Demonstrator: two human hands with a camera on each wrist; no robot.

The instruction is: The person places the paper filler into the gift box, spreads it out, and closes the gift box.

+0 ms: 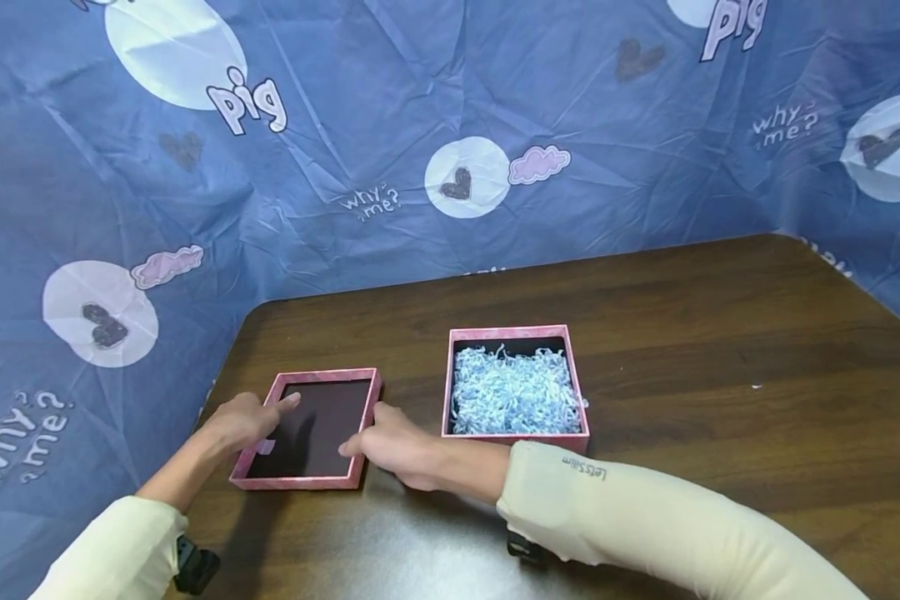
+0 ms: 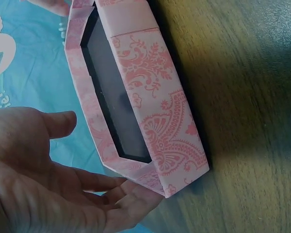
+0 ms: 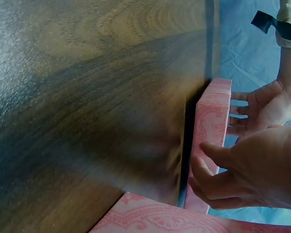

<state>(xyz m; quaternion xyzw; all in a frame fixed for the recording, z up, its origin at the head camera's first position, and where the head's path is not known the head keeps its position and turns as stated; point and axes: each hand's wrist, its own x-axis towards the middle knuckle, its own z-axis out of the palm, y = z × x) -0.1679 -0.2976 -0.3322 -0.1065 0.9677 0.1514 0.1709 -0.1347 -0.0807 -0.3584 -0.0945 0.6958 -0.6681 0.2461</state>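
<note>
A shallow pink patterned box lid [image 1: 307, 482] with a dark inside lies hollow side up at the left of the table. My left hand [image 1: 245, 421] is at its left side; in the left wrist view the left fingers [image 2: 131, 201] touch the outer wall, with the thumb held apart from it. At the right side is my right hand [image 1: 401, 446], its thumb reaching over the rim and its loosely bent fingers [image 3: 208, 182] against the wall. To the right stands a matching pink box [image 1: 579, 443], with pale blue shredded paper [image 1: 517, 392] inside.
The brown wooden table [image 1: 690, 358] has a tiny white scrap [image 1: 756, 387] on its right part. A blue printed cloth [image 1: 360, 142] hangs behind and along both sides. My right forearm [image 1: 607, 492] passes in front of the paper-filled box.
</note>
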